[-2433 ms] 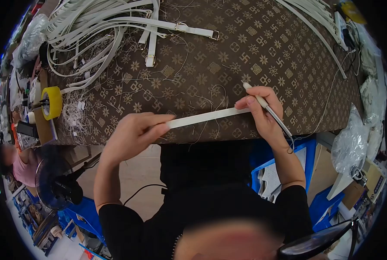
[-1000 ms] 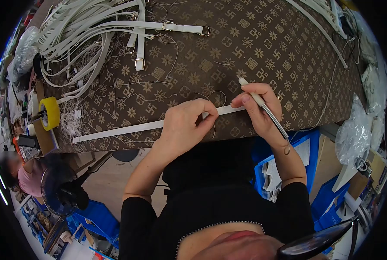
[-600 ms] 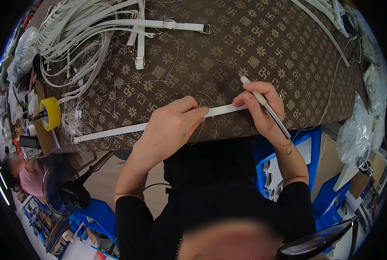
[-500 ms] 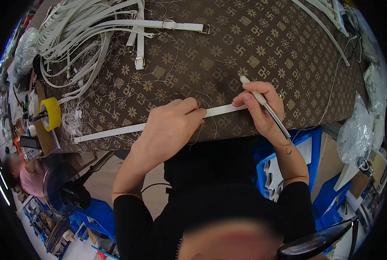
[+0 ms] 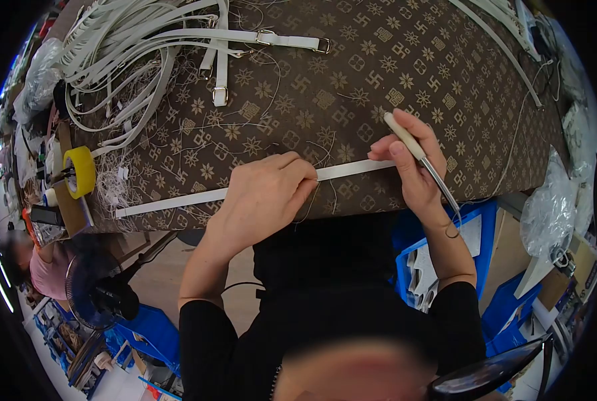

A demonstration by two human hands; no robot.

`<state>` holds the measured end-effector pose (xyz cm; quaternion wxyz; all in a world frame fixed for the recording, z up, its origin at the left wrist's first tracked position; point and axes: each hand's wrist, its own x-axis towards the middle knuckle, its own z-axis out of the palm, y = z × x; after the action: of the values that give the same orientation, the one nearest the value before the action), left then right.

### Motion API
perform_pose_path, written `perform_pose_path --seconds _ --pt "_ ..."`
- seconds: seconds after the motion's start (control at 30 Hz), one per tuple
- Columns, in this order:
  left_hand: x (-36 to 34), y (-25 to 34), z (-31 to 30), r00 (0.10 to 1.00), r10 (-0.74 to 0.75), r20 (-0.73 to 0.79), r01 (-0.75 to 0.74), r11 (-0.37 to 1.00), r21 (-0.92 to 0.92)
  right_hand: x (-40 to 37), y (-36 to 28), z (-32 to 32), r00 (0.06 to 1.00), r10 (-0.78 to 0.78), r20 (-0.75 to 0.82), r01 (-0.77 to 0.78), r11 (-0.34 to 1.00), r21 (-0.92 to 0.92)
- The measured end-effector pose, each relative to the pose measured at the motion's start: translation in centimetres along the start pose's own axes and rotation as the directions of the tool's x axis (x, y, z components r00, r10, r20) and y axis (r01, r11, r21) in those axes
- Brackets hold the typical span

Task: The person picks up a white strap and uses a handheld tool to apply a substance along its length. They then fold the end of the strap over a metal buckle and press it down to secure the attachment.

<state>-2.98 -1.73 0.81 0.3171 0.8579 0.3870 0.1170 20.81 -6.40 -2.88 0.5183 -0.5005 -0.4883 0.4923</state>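
A narrow white strap lies across the patterned cloth near the table's front edge. My left hand is closed over its middle, thumb and fingers pinched on it. Loose thread ends show beside those fingers. In my right hand rests a slim tool with an off-white handle and a metal shaft, ending in a thin curved wire by my wrist. The handle lies between thumb and index finger, and the other fingertips are right at the strap's right end.
White straps with metal buckles are heaped at the back left, with tangled thread clippings below. Yellow tape stands at the left edge. Beyond the table are a fan, a person in pink and blue crates.
My right hand has shifted slightly right with the tool, and its fingers are more extended. My left hand stays on the strap, almost unmoved.
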Motion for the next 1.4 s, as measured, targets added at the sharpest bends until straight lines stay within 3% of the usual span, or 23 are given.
perform_pose_path --seconds 0.1,0.17,0.27,0.3,0.4,0.6,0.8,1.4 --pt "-0.3 -0.5 0.6 0.999 -0.041 -0.017 0.040 0.997 -0.069 -0.4 0.0 0.0 0.998 0.033 -0.050 -0.029 0.996 0.090" --pt "-0.4 -0.8 1.0 0.996 -0.003 -0.089 -0.009 0.991 -0.134 -0.9 0.5 -0.3 0.992 -0.125 -0.006 0.125 0.992 0.030" --pt "-0.4 -1.0 1.0 0.997 -0.025 -0.079 0.011 0.983 -0.185 -1.6 0.5 -0.1 0.961 -0.253 0.114 0.268 0.952 -0.148" --pt "-0.4 -1.1 1.0 0.996 -0.028 -0.082 0.012 0.982 -0.188 -2.7 0.6 1.3 0.994 -0.109 -0.004 0.109 0.994 0.033" --pt "-0.4 -1.2 0.9 0.998 -0.032 -0.058 0.018 0.976 -0.218 -3.5 0.5 2.0 0.990 -0.104 0.092 0.116 0.982 -0.147" --pt "-0.5 -1.0 1.1 0.995 -0.035 -0.098 0.015 0.980 -0.198 -4.3 0.4 3.3 0.994 -0.100 0.039 0.107 0.950 -0.294" --pt "-0.7 -1.0 1.5 0.992 -0.046 -0.116 0.021 0.979 -0.204 -4.2 1.0 3.7 0.979 -0.201 0.021 0.195 0.912 -0.362" --pt "-0.7 -1.2 1.7 0.987 -0.023 -0.162 -0.013 0.975 -0.222 -3.7 0.6 4.0 0.986 -0.163 0.040 0.166 0.908 -0.384"
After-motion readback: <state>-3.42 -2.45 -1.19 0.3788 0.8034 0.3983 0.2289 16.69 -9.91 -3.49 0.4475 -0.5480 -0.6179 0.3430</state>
